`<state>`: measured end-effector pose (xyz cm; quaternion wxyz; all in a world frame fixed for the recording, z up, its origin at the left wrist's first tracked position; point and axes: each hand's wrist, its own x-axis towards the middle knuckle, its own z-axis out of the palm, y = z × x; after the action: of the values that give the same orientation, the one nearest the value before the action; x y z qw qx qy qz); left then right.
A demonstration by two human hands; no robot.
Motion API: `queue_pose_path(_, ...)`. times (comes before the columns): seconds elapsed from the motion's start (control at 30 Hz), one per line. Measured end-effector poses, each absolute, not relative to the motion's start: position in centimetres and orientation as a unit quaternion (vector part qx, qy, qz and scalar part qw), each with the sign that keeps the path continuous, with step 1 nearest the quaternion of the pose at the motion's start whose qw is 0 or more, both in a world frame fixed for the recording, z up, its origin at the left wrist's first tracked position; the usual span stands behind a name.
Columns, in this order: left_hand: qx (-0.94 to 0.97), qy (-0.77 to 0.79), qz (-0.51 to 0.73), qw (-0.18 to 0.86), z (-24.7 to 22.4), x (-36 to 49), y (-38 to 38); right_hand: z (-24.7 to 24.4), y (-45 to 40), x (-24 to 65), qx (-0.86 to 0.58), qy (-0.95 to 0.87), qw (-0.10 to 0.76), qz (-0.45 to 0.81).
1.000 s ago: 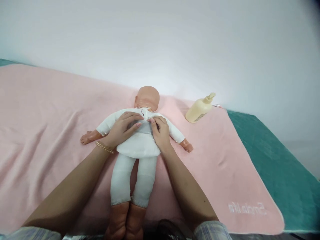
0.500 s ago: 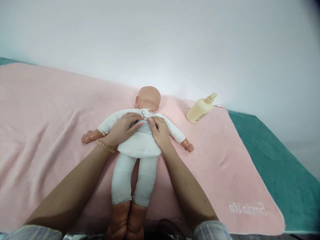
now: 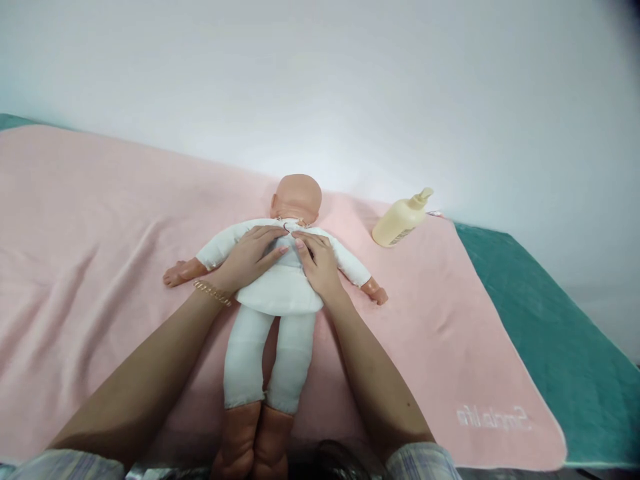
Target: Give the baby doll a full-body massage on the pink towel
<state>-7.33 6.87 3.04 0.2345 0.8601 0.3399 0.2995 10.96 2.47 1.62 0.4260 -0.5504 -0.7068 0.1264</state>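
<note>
Near the doll [image 3: 277, 290] under open hands [image 3: 253, 260] [image 3: 320, 267], a pump bottle [image 3: 399, 223] stands on pink cloth [image 3: 430, 360].

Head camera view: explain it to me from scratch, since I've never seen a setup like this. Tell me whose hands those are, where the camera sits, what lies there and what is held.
There is no machine here: the arms belong to a person working bare-handed. Every picture comes from one camera worn on that person's head, looking forward and down, so the arms reach in from the bottom edge.

A doll in white cloth lies face down on a pink blanket, its head pointing away. The left hand, with a bracelet at the wrist, and the right hand rest side by side on its upper back; neither grips anything. To the right is a pale yellow pump bottle.
</note>
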Motion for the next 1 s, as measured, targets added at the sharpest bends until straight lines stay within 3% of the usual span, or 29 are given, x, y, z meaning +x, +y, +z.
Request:
queue_pose_path(0.13, 0.85, 0.343, 0.319, 0.243, 2.8, -7.3, 6.8, 1.7, 2.2, 11.1, -0.549, -0.712, 0.418, 0.13)
queue_pose_path(0.27, 0.789, 0.354, 0.419, 0.276, 2.8, -7.7, 6.2, 2.2, 1.3, 11.4, -0.532, -0.729, 0.41, 0.135)
queue_pose_path(0.4, 0.736, 0.343, 0.469, 0.348, 4.1, -9.0, 5.3, 4.2, -0.5, 12.0, -0.523, -0.721, 0.438, 0.122)
queue_pose_path(0.6, 0.765, 0.213, 0.367, 0.484, 6.7, -11.0, 4.5, 8.9, -3.9, 13.3, -0.448, -0.785, 0.331, 0.272)
queue_pose_path(0.73, 0.805, 0.122, 0.237, 0.53, 7.4, -11.4, 4.4, 9.2, -4.9, 13.3, -0.39, -0.811, 0.26, 0.351)
queue_pose_path(1.0, 0.808, 0.158, 0.105, 0.557, 6.3, -11.0, 4.9, 7.9, -3.7, 12.9, -0.384, -0.803, 0.24, 0.388)
